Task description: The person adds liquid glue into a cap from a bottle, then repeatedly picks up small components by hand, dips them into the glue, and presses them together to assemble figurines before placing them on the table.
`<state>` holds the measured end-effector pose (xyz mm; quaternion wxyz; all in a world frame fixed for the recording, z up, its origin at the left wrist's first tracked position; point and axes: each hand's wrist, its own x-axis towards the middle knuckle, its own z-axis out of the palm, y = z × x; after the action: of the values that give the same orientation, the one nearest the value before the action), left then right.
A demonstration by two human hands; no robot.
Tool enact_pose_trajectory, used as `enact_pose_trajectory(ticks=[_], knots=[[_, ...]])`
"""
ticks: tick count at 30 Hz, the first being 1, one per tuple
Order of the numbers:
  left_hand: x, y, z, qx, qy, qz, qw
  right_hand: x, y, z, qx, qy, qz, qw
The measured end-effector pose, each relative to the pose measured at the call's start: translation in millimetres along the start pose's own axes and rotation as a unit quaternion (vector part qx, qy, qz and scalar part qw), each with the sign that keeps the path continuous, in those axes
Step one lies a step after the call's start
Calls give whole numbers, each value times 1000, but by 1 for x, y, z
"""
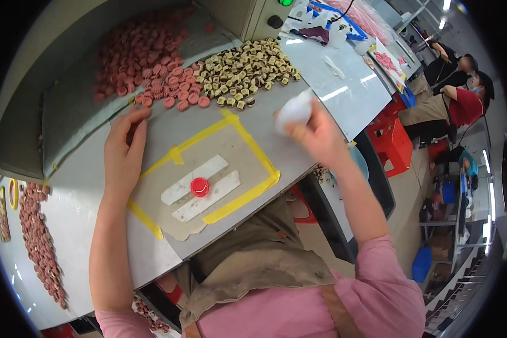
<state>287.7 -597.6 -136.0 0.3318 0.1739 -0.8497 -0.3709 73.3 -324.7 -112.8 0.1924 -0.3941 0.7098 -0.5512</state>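
Note:
My right hand point(321, 135) is closed around a smooth white bottle-shaped thing point(294, 112), raised above the right side of the worktable and blurred by motion. My left hand point(125, 143) rests at the near edge of a heap of pink round ridged pieces point(146, 73); its thumb and fingers are apart, and I see nothing between them. Between my arms lies a grey mat point(180, 225) framed by yellow tape point(253, 143). On it are two white strips point(194, 179), side by side, with one red round piece point(199, 187) set across the gap between them.
Small cream-and-brown square pieces point(242, 70) are piled beside the pink heap. A machine housing point(262, 19) stands behind. More pink pieces point(39, 242) line the far left. Right of me are a light-blue bowl point(357, 163) and a red stool point(390, 143); other people sit beyond.

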Motion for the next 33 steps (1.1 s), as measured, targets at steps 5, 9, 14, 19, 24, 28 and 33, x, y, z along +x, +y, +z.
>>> enact_pose_trajectory(ticks=[5,9,14,19,24,28,33], knots=[[1,1,-2,0,-1,-23,1000,73,17,-65,-151,154,61,975],[7,16,7,5,-37,-16,999,111,57,-118,-305,257,66,915],[-3,12,2,134,-41,56,989,139,84,-99,-251,257,69,931],[-5,14,5,140,-63,55,987,100,62,-87,-278,347,-132,886],[-2,8,11,106,-44,33,993,89,67,-54,-342,218,-182,896],[-1,11,7,100,-56,7,993,91,72,-39,-355,191,-182,897],[-4,13,10,77,25,-14,997,79,57,-25,-294,156,-163,929]])
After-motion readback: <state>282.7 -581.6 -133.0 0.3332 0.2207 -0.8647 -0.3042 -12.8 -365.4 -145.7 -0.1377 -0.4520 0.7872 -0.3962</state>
